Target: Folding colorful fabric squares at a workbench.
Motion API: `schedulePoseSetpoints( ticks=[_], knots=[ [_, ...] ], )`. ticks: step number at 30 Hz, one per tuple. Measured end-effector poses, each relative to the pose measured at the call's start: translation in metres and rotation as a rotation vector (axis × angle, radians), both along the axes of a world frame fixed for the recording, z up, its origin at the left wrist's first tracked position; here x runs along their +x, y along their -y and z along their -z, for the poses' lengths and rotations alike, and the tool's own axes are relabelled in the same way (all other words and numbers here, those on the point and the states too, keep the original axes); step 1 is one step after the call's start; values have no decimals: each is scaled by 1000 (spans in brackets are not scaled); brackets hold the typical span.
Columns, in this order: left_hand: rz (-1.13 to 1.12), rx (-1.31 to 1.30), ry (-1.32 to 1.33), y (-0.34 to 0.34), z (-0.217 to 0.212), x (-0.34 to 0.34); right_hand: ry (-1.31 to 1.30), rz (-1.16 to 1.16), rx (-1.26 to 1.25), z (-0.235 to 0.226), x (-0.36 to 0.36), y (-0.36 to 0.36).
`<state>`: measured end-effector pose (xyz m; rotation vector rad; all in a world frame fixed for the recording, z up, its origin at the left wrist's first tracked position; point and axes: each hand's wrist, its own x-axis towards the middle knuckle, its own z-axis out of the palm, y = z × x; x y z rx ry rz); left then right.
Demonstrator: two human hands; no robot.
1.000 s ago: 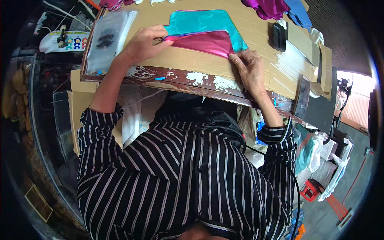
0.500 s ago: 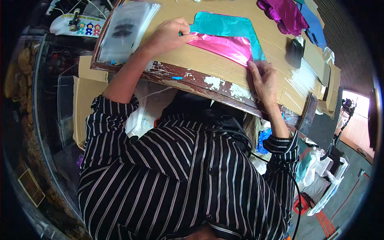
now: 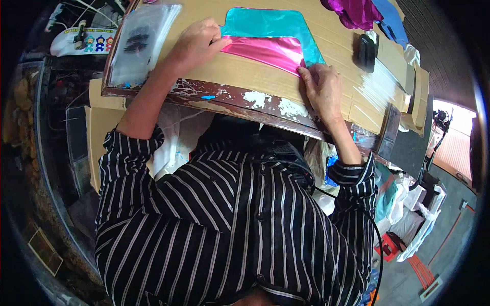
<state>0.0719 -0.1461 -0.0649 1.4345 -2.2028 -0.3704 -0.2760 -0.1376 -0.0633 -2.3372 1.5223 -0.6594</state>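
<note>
A person in a striped shirt [image 3: 204,224] stands at the near edge of a table [image 3: 230,94], whose worn, dark red rim shows white patches and whose top is covered with cardboard [image 3: 245,72]. Near the middle of the surface, between its left and right edges, lies a teal foil [image 3: 268,21], flat, with a pink foil [image 3: 265,49] over its near part; whether the two are one folded piece cannot be told. The left hand [image 3: 199,42] pinches the left end of the pink foil between thumb and curled fingers. The right hand [image 3: 323,89] has its thumb on the pink foil's near right corner, its bent fingers beside the teal foil's lower right end; how firmly it grips cannot be told. Along the left edge of the surface lies a stack of clear plastic bags [image 3: 159,31] with a dark mark. Toward the right edge are a black oblong object [image 3: 365,53] and a spread of thin white sticks [image 3: 378,84], with a dark slab [image 3: 390,130] at the near right corner. Shiny purple foil [image 3: 353,11] and a blue piece [image 3: 391,24] lie toward the far right corner. A blue scrap [image 3: 208,97] sits on the near rim.
</note>
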Motion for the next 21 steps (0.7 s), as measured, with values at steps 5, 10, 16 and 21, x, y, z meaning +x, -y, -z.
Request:
schedulePoseSetpoints(
  ticks=[5,10,16,21],
  knots=[
    [-11,-230,94,-4,-15,-16,-38,-3,-16,-2,1,0],
    [442,-353,58,11,-30,-63,-88,-18,9,-2,1,2],
    [708,-94,-154,47,-3,-89,-75,-29,30,-7,1,1],
    [689,-21,-198,53,12,-88,-238,-28,-157,-14,9,-9]
  ],
)
